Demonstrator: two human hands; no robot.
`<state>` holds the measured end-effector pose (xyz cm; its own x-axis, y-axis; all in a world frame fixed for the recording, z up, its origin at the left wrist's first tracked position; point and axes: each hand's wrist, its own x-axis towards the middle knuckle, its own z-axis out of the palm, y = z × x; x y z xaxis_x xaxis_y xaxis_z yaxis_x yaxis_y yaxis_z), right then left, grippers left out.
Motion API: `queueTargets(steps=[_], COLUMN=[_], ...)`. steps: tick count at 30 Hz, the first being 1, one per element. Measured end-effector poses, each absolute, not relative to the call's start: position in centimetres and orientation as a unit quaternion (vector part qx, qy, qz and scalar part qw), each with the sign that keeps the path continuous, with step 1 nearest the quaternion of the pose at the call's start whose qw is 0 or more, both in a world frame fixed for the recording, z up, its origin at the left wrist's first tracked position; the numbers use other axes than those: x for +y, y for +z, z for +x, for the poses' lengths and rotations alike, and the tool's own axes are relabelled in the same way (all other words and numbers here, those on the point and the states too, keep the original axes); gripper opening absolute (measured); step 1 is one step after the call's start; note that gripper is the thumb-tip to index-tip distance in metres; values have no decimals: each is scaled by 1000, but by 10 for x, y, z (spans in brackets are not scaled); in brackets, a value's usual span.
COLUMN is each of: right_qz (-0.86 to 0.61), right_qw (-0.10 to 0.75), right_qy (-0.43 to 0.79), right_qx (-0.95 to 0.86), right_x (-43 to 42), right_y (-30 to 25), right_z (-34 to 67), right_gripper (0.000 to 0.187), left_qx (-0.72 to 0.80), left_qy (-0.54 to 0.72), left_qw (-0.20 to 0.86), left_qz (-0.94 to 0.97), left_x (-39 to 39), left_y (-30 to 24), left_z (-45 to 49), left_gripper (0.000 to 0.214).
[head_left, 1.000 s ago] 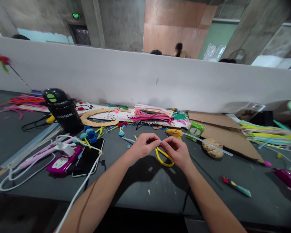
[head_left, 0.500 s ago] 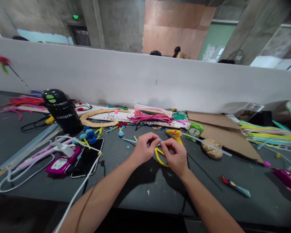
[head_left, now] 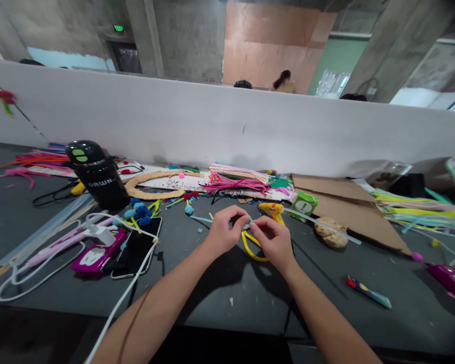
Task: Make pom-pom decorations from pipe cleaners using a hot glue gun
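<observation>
My left hand (head_left: 225, 230) and my right hand (head_left: 273, 237) meet fingertip to fingertip over the middle of the table. Both pinch a small piece of light blue pipe cleaner (head_left: 251, 220), mostly hidden by the fingers. A longer light blue strip (head_left: 200, 219) lies left of my left hand and runs out of sight behind it. Below the fingers rest yellow-handled scissors (head_left: 255, 257), partly covered by my right hand. Just beyond my right hand stands a yellow glue gun (head_left: 276, 211), a clear glue stick (head_left: 322, 225) reaching out behind it.
Left are a black bottle (head_left: 100, 182), a phone (head_left: 138, 247), a purple power strip (head_left: 98, 253) and white cables. Behind lie pink pipe cleaners (head_left: 238, 181) and a wrapped ring (head_left: 136, 184). Right are a green packet (head_left: 304, 203), a cookie-like round object (head_left: 330, 232), cardboard (head_left: 358, 217) and a cutter (head_left: 368, 292).
My fingers have shifted slightly on the light blue piece, and its tip shows a little more between them. A person in the background has moved slightly right.
</observation>
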<state>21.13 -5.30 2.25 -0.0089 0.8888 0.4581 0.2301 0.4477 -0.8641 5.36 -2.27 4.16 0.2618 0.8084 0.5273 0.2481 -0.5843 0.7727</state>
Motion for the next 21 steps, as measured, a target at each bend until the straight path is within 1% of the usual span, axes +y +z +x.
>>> queueTargets(steps=[6, 12, 18, 21], right_qz=[-439, -439, -428, -424], right_qw=[536, 541, 549, 556], right_qy=[288, 274, 270, 289], right_qx=[-661, -663, -666, -653], right_x=[-52, -51, -49, -50], right_y=[18, 15, 14, 17], right_z=[209, 208, 206, 206], right_gripper=[16, 18, 18, 18], left_qx=[342, 297, 256, 240], left_qy=[492, 521, 523, 519], left_qw=[396, 428, 507, 537], left_qz=[696, 677, 635, 620], left_x=[-20, -16, -19, -22], left_y=[40, 38, 38, 38], left_z=[55, 56, 58, 61], left_gripper=[18, 16, 14, 12])
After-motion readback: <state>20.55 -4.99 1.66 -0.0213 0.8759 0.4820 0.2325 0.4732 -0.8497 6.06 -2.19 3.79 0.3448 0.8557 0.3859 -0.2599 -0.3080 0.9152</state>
